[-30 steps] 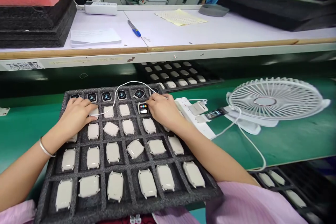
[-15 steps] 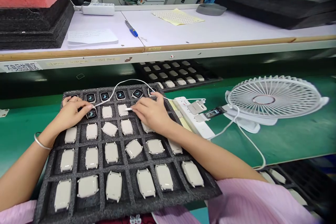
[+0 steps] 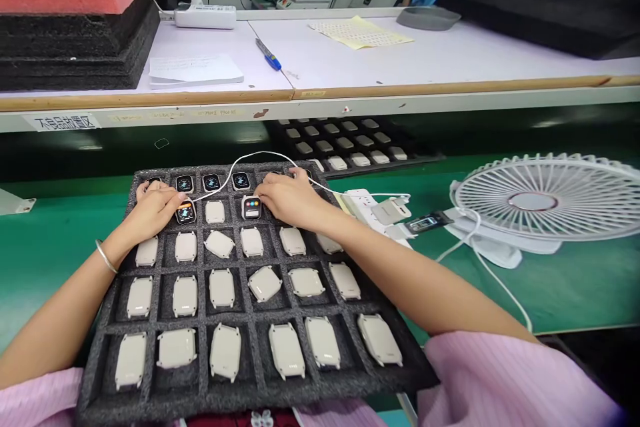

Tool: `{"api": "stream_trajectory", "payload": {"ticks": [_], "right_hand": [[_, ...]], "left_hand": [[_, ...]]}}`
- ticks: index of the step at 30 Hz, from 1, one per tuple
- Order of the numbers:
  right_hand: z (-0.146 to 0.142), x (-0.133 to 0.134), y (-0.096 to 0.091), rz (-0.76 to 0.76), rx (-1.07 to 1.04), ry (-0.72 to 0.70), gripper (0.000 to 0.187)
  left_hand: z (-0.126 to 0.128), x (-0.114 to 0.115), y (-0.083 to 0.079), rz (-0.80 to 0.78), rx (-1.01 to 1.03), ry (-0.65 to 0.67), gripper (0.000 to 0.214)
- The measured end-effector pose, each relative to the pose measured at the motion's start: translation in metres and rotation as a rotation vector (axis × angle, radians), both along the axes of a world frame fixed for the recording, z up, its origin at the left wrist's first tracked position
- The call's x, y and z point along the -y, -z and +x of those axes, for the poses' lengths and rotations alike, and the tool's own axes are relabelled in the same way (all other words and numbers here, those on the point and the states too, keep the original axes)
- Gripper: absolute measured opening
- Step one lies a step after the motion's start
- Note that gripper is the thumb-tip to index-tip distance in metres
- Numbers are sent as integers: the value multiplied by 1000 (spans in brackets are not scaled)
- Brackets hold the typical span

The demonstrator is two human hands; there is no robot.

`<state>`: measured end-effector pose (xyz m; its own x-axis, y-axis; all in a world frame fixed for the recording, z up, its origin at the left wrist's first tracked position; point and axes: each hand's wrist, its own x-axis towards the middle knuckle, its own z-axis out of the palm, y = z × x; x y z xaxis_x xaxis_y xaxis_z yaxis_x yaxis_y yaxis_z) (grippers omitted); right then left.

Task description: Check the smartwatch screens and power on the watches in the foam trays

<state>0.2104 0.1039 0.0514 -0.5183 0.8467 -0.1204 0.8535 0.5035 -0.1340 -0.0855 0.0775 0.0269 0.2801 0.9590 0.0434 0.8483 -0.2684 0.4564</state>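
A black foam tray (image 3: 200, 407) with square compartments lies in front of me. Many of its cells hold pale watch bodies without straps, several of them back side up. My left hand (image 3: 157, 210) is closed at the tray's left side, its fingers pinching the end of a white cable (image 3: 263, 152) beside a watch with a lit screen (image 3: 186, 212). In the second row, my right hand (image 3: 290, 197) has its fingertips at the right edge of a smartwatch (image 3: 251, 207), face up with coloured dots on its screen. Several lit watches, such as one watch (image 3: 241, 181), fill the back row.
To the right are a white power strip (image 3: 361, 200) with plugs and a white fan (image 3: 545, 200). Behind the tray lies another tray of watches (image 3: 345, 143) under a shelf (image 3: 350, 67). Foam stacks (image 3: 75, 47) and a blue-handled cutter (image 3: 269, 55) rest on the shelf.
The watch at my right fingertips was back side up, with a small white piece at the fingers; now its lit screen faces up. My left hand stays by its watch. The view shifts slightly.
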Motion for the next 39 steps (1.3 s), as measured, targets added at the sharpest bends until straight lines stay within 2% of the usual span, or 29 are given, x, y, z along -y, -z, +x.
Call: {"api": "stream_trajectory", "payload": {"ticks": [6, 11, 17, 20, 22, 24, 26, 29, 34, 37, 39], "right_hand": [[-9, 8, 18, 107, 37, 36, 29], [-6, 12, 24, 172, 16, 34, 28], [-5, 12, 27, 210, -6, 23, 29], [-3, 11, 28, 227, -22, 12, 29], [-3, 11, 28, 226, -27, 10, 28], [-3, 11, 27, 214, -24, 14, 27], [-3, 12, 26, 195, -14, 21, 28], [-4, 12, 24, 172, -2, 32, 28], [-4, 13, 26, 227, -14, 15, 27], [-3, 13, 27, 244, -13, 11, 27], [-3, 13, 27, 233, -9, 15, 27]], "left_hand": [[2, 0, 1, -26, 8, -11, 45], [1, -3, 3, -24, 20, -55, 42], [3, -12, -17, -57, 17, -150, 29], [13, -12, -28, -27, 113, -208, 29], [24, -7, -29, -78, 223, -124, 32], [38, -1, -25, -101, 232, 20, 28], [50, 6, -20, -71, 107, 116, 19], [62, 13, -17, 26, -126, 167, 11], [74, 14, -25, 275, -454, 334, 13], [77, 10, -28, 300, -509, 376, 15], [73, 4, -27, 250, -444, 349, 22]]}}
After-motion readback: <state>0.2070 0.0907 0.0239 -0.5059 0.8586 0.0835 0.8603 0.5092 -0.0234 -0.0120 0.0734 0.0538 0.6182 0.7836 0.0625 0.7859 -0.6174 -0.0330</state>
